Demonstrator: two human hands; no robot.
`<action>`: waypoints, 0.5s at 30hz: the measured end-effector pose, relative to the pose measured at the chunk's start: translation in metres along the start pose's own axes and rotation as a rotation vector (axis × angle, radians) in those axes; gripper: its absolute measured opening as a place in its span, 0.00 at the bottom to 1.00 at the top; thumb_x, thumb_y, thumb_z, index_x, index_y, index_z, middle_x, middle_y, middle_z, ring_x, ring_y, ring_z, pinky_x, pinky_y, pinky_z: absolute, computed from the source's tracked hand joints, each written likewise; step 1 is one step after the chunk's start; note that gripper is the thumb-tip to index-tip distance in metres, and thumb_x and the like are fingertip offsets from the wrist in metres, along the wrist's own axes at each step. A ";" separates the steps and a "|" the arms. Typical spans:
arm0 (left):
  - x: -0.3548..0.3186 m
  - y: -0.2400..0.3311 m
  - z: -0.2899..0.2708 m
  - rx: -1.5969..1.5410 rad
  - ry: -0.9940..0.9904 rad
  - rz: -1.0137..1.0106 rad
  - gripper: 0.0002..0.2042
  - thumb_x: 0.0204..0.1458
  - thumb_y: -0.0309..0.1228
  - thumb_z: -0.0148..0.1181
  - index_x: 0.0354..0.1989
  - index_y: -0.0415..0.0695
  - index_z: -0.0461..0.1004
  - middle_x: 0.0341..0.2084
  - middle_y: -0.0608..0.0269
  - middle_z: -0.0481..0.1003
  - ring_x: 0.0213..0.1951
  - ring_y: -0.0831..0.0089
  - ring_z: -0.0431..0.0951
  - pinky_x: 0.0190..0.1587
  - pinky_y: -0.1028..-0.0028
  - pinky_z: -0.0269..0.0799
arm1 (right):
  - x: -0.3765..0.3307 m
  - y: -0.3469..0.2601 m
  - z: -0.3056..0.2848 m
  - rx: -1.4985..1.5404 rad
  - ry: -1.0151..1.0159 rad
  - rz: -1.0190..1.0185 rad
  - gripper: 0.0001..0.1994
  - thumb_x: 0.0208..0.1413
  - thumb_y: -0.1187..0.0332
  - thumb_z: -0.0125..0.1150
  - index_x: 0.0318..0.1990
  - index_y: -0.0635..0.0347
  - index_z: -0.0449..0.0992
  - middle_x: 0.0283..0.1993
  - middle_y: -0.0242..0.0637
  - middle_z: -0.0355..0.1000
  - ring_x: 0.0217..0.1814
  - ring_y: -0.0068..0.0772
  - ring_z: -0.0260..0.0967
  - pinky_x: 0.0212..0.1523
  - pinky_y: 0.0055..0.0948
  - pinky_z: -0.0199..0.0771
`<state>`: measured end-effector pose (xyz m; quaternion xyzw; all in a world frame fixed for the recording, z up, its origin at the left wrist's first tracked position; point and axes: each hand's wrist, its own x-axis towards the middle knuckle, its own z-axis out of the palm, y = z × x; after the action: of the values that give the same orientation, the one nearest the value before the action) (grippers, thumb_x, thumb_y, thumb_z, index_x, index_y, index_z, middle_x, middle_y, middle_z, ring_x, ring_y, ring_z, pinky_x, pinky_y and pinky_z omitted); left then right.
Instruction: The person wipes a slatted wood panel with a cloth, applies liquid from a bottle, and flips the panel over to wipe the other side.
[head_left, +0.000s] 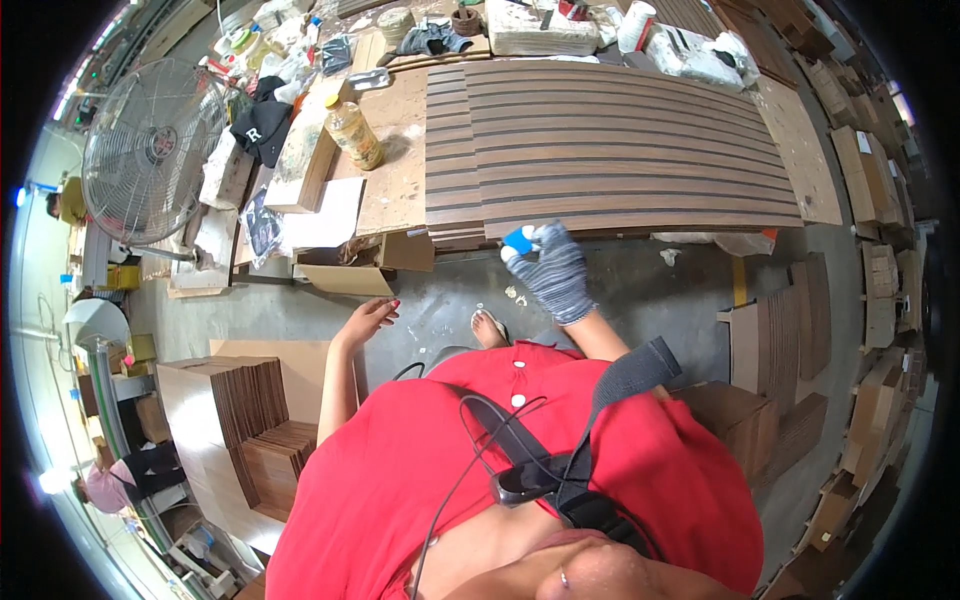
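My right hand (556, 275) wears a grey knitted glove with white fingertips. Its fingers are closed on a small blue piece (519, 240), whose kind I cannot make out, at the near edge of the slatted panels. These brown wood-grain panels (620, 150) lie on the workbench with dark grooves running lengthwise; a narrower slatted strip (447, 150) lies at their left end. Bare and apart from the bench, my left hand (372, 318) hangs above the floor, fingers loosely extended and holding nothing visible.
A yellow-capped bottle (354, 132) stands left of the panels, near a large fan (155, 150). Wrapped white blocks (545, 28) line the bench's back. Stacked brown boards (225, 415) stand at lower left, more boards (775, 345) at right. An open cardboard box (345, 278) sits under the bench edge.
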<state>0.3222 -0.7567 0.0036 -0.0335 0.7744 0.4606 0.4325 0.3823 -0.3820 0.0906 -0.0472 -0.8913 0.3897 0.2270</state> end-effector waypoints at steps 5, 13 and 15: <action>-0.007 0.021 -0.004 0.045 -0.013 0.047 0.21 0.63 0.42 0.51 0.54 0.35 0.72 0.42 0.58 0.77 0.43 0.72 0.75 0.48 0.73 0.69 | -0.005 0.028 -0.038 -0.027 0.127 0.268 0.21 0.39 0.62 0.77 0.34 0.60 0.70 0.27 0.39 0.70 0.30 0.38 0.72 0.34 0.33 0.74; -0.016 0.131 0.012 -0.056 -0.220 0.316 0.14 0.64 0.38 0.52 0.39 0.37 0.75 0.33 0.65 0.78 0.34 0.77 0.76 0.42 0.77 0.70 | -0.002 0.012 -0.027 -0.022 0.102 0.137 0.19 0.42 0.61 0.75 0.36 0.60 0.73 0.33 0.40 0.70 0.34 0.42 0.72 0.38 0.36 0.74; -0.021 0.162 0.019 -0.152 -0.172 0.448 0.14 0.64 0.38 0.52 0.33 0.39 0.74 0.29 0.65 0.77 0.33 0.79 0.76 0.40 0.78 0.69 | -0.005 0.027 -0.043 -0.081 0.119 0.230 0.19 0.41 0.61 0.75 0.36 0.60 0.73 0.34 0.41 0.71 0.34 0.39 0.73 0.38 0.35 0.75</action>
<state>0.2742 -0.6572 0.1258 0.1458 0.6860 0.6032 0.3799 0.4029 -0.3362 0.0949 -0.1811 -0.8800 0.3733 0.2312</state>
